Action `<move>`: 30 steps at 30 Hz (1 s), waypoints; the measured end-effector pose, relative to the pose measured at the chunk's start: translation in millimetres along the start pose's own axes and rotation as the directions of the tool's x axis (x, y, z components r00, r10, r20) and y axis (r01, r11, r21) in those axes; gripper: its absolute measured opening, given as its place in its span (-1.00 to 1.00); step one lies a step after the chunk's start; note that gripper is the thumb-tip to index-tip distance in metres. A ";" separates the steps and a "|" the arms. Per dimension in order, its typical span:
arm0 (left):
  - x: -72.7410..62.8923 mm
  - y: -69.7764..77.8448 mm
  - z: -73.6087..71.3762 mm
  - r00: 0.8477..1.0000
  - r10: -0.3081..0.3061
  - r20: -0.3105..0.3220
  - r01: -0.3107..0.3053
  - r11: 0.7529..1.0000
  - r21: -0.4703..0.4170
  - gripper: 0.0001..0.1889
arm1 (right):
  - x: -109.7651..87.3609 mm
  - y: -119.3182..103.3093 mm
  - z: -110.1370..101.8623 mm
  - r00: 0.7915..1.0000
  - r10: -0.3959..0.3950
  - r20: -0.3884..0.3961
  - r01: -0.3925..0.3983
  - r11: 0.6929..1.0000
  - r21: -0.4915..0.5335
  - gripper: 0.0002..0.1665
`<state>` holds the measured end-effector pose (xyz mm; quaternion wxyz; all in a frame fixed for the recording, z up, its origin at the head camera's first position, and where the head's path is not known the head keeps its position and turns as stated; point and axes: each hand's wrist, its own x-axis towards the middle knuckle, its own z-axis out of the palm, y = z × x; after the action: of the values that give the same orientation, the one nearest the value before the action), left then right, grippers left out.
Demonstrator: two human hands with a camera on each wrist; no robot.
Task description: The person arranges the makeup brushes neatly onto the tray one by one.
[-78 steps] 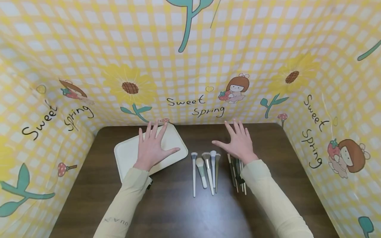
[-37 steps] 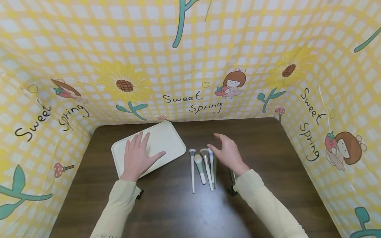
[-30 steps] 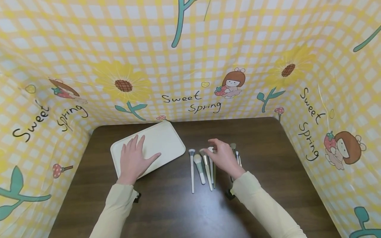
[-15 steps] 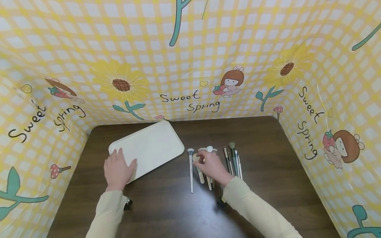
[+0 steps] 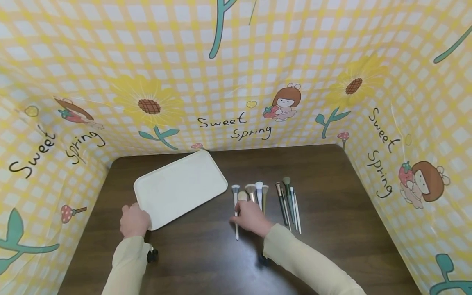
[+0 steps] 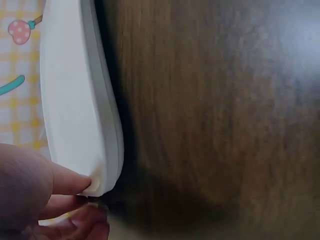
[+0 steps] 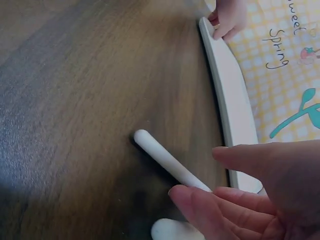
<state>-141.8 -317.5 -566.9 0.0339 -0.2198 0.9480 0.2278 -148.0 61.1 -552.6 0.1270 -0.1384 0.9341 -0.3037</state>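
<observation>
A cream rectangular tray (image 5: 180, 188) lies at an angle at the left back of the dark table. My left hand (image 5: 135, 221) grips its near left corner, with the thumb (image 6: 75, 181) on the rim and the other fingers curled below. Over a group of makeup brushes, my right hand (image 5: 252, 217) reaches to the leftmost one, a white-handled brush (image 5: 235, 189). In the right wrist view its handle (image 7: 167, 161) passes beneath the spread thumb and fingers, which stand apart. The hand partly covers the neighbouring brushes, among them a brush with a pale, fluffy head (image 5: 242, 196).
A second group of several thin brushes (image 5: 288, 200), with dark, bluish and white handles, lies to the right of my right hand. Yellow checked cloth (image 5: 221, 82) with printed flowers rises behind the table (image 5: 199, 262) and along both sides.
My left hand has moved from over the tray to its near left corner and gripped it. My right hand has come left and down from beside the right brush group to the leftmost brush.
</observation>
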 end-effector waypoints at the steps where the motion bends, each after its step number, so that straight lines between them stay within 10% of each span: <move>1: 1.0 -1.6 0.1 1.000 0.000 -0.006 0.000 1.000 -0.009 -0.66 | 0.5 -0.1 1.9 1.000 0.002 -0.002 -0.002 1.000 -0.005 -0.71; 8: 8.8 -6.9 -1.6 0.996 0.020 -0.082 -0.022 0.999 -0.027 -0.75 | 3.2 0.8 7.8 0.999 0.024 -0.038 -0.024 1.000 -0.012 -0.66; 30: 49.9 -13.0 -18.3 0.996 -0.083 -0.041 0.082 0.996 -0.029 -0.47 | 6.3 8.5 3.1 0.994 0.102 -0.037 -0.099 0.992 0.078 -0.76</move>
<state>-180.5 -356.1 -564.1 0.0201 -0.2641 0.9354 0.2341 -154.4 64.0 -561.2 0.1280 -0.0802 0.9301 -0.3349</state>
